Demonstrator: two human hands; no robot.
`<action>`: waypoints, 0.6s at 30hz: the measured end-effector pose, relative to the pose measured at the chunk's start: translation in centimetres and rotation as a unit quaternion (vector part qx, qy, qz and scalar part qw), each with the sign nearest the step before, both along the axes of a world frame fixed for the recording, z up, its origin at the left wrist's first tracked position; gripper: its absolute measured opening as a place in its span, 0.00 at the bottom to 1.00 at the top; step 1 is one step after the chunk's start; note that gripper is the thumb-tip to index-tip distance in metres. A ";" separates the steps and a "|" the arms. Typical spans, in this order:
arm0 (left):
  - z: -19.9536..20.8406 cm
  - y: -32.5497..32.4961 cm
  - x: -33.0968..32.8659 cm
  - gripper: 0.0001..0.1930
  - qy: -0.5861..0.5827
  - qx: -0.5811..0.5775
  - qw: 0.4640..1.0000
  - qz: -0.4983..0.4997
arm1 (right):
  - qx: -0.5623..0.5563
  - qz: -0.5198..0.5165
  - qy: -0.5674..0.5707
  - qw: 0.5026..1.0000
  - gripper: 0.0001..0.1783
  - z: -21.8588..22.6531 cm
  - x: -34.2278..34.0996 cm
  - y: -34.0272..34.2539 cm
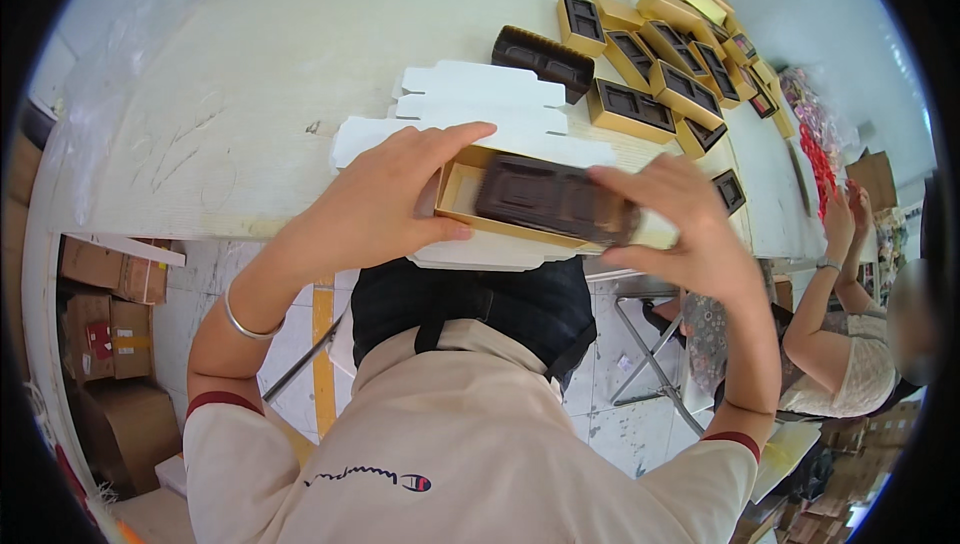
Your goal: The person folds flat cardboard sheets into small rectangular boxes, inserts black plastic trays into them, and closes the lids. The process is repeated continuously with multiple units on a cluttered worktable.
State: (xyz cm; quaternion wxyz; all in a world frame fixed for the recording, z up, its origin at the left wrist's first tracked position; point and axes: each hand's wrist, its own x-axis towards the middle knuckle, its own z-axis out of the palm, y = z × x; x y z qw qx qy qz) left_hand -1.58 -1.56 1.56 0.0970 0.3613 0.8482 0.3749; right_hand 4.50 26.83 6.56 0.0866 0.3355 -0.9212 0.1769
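A dark brown plastic insert tray point(555, 199), moulded with rectangular pockets, sits tilted in a shallow gold cardboard box point(462, 191) at the near edge of the tabletop point(260, 94); its right end overhangs the box and is blurred. The left hand point(385, 199) lies over the box's left end, fingers stretched across the rim and thumb pressed at the near side. The right hand point(685, 219) grips the tray's right end, fingers curled over it. Under the box lie flat white die-cut carton blanks point(480, 94), stacked and fanned. Beyond them rests a loose brown insert tray point(543, 59), and further right a crowd of gold boxes already fitted with dark inserts point(650, 84). Brown cardboard cartons point(110, 334) stand on the floor at the left. At the right, another person point(850, 344) sits with raised hands.
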 end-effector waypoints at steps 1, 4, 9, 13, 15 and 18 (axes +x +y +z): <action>0.2 0.2 0.0 0.40 -0.009 -0.008 1.000 -0.005 | 0.010 0.003 0.015 1.000 0.35 -1.1 -0.1 -0.9; 0.1 0.3 -0.7 0.40 0.017 -0.026 0.999 -0.019 | 0.138 0.002 0.043 0.989 0.33 -1.2 -0.3 -2.1; -1.3 0.5 -0.8 0.42 0.162 -0.011 0.987 -0.016 | -0.060 0.056 -0.072 0.994 0.21 -2.4 -2.0 -0.4; -0.4 2.1 -0.1 0.43 0.157 -0.035 0.987 -0.025 | -0.029 0.097 0.022 0.995 0.19 -2.5 -3.5 -1.1; -0.4 2.5 -0.5 0.43 0.169 -0.062 0.983 -0.030 | 0.013 0.123 0.040 0.992 0.24 -2.6 -3.8 -1.7; -0.5 2.4 -0.8 0.44 0.189 -0.093 0.977 -0.044 | 0.005 0.119 -0.036 0.992 0.25 -2.9 -3.4 -2.4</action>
